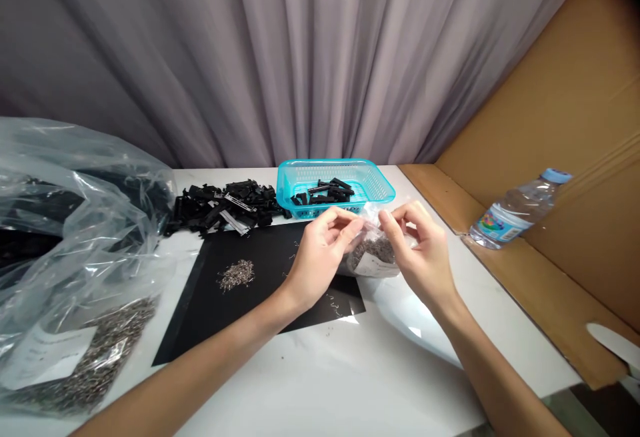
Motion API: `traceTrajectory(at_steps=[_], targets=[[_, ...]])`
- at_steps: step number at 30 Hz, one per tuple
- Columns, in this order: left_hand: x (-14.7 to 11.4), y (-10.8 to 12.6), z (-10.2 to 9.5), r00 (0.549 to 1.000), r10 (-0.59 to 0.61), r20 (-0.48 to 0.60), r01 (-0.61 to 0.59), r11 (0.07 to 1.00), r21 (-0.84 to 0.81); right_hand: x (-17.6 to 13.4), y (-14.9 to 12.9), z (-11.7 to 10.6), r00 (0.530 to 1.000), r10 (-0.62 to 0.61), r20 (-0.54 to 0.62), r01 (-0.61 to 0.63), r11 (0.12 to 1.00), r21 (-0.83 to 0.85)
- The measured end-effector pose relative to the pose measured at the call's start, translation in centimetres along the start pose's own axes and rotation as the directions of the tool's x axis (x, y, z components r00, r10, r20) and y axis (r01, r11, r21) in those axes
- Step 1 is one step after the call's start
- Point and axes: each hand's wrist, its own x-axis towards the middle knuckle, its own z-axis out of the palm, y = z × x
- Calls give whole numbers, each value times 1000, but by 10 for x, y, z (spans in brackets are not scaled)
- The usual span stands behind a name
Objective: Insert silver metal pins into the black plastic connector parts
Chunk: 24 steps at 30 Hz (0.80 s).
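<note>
A clear plastic bag (373,257) of small metal pieces, with a white label, is held upright between my hands. My left hand (325,250) pinches the bag's gathered top from the left. From the right, my right hand (423,244) grips the same top between thumb and fingers. Just behind the bag stands a turquoise plastic basket (383,190) with several black plastic parts (333,190) inside. Left of my left hand, a small heap of thin metal pieces (237,275) lies on a black sheet (200,317).
Black plastic parts (225,204) are piled left of the basket. Large clear bags (100,217) fill the left side, one holding metal pieces (110,350). A water bottle (520,207) leans by the cardboard wall (560,110) at right. A grey curtain (300,57) hangs behind.
</note>
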Motion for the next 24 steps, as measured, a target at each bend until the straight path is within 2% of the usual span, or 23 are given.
traceTrajectory(at_steps=[2,7,11,15,18,21,24], targets=[[0,-1,1,1000,1,11,-1,1000,-20,1,-2,-1,999,-44,-8,44,999,-3],[-2,0,1,1000,-2,31,1,1000,21,0,-7,-3,990,-131,57,135,989,-68],[-4,2,2,999,-2,40,1,999,42,1,-8,-9,995,-78,57,77,997,18],[-3,0,4,998,0,57,0,1000,3,7,2,-22,982,14,188,-36,993,115],[-1,-3,5,997,-20,70,27,995,-93,12,12,-29,965,52,259,-83,990,112],[0,-5,5,996,-21,83,33,989,-143,13,14,-33,944,61,325,-87,994,65],[-2,-6,4,997,-10,77,17,996,-82,12,9,-38,938,18,347,-27,999,20]])
